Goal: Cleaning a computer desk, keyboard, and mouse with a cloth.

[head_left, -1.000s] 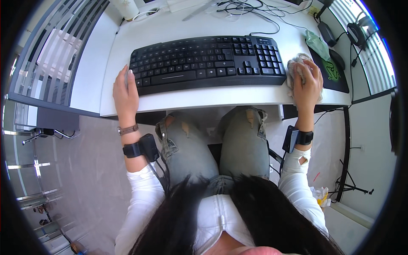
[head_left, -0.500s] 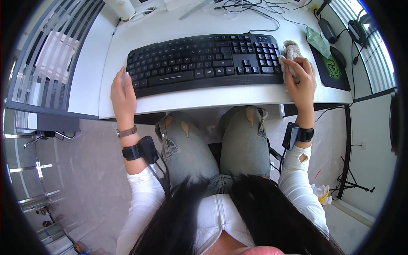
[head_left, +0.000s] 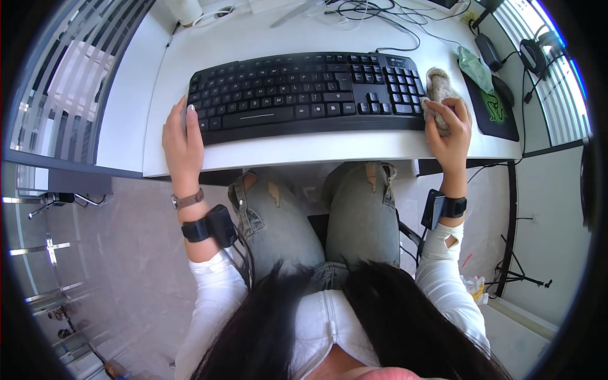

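A black full-size keyboard (head_left: 278, 118) lies on the white desk, a little askew. At its left end my left hand (head_left: 183, 140) grips the edge, thumb by the front corner and the other fingers along the side. My right hand (head_left: 451, 130), at the keyboard's right end, pinches a bunched beige-grey cloth (head_left: 438, 82) between thumb and fingers. Part of the cloth sticks out beyond the fingers, and a fold of it touches the keyboard's right edge beside the number keys. The rest is hidden under my hand.
To the right, a black mouse pad (head_left: 495, 117) with a green design bears a dark mouse (head_left: 503, 90) and a pale green packet (head_left: 475, 68). Tangled black cables (head_left: 380, 12) lie along the back. The desk's front edge (head_left: 297, 149) runs above my knees.
My right hand has slid slightly nearer along the keyboard's right edge with the cloth. My left hand keeps its place on the keyboard. The whole view has shifted a little.
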### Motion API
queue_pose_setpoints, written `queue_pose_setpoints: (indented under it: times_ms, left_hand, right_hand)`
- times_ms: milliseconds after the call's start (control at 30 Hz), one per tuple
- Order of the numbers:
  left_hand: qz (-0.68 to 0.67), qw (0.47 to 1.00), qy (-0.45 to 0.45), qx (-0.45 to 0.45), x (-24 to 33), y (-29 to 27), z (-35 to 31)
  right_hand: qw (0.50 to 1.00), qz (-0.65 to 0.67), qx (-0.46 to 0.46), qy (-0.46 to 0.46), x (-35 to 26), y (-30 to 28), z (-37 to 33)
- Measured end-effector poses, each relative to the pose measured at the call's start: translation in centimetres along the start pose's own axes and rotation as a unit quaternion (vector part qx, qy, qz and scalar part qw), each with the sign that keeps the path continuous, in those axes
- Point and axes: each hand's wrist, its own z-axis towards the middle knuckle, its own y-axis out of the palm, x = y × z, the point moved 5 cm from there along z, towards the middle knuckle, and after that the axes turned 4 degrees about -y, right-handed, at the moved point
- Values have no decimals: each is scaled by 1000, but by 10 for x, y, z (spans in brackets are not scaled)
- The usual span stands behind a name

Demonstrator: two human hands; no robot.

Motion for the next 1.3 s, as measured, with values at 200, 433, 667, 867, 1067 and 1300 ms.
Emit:
queue_pose_setpoints:
  times_ms: [200, 433, 667, 867, 1067, 1300]
  left_hand:
    - [-2, 1000, 1, 2, 1, -1, 0]
    - [5, 1000, 20, 11, 2, -1, -1]
    - [5, 1000, 12, 7, 3, 0, -4]
    - [-2, 1000, 19, 5, -1, 3, -1]
    - [8, 1000, 22, 11, -3, 6, 0]
    - [21, 1000, 21, 0, -5, 3, -3]
  right_hand:
    - [999, -33, -26, 1, 3, 4, 3]
    - [997, -73, 0, 25, 3, 11, 2]
    - [992, -117, 55, 13, 1, 8, -5]
    - [993, -109, 43, -26, -9, 3, -4]
    - [994, -108, 13, -27, -17, -2, -12]
    - [990, -131, 16, -52, -41, -5, -23]
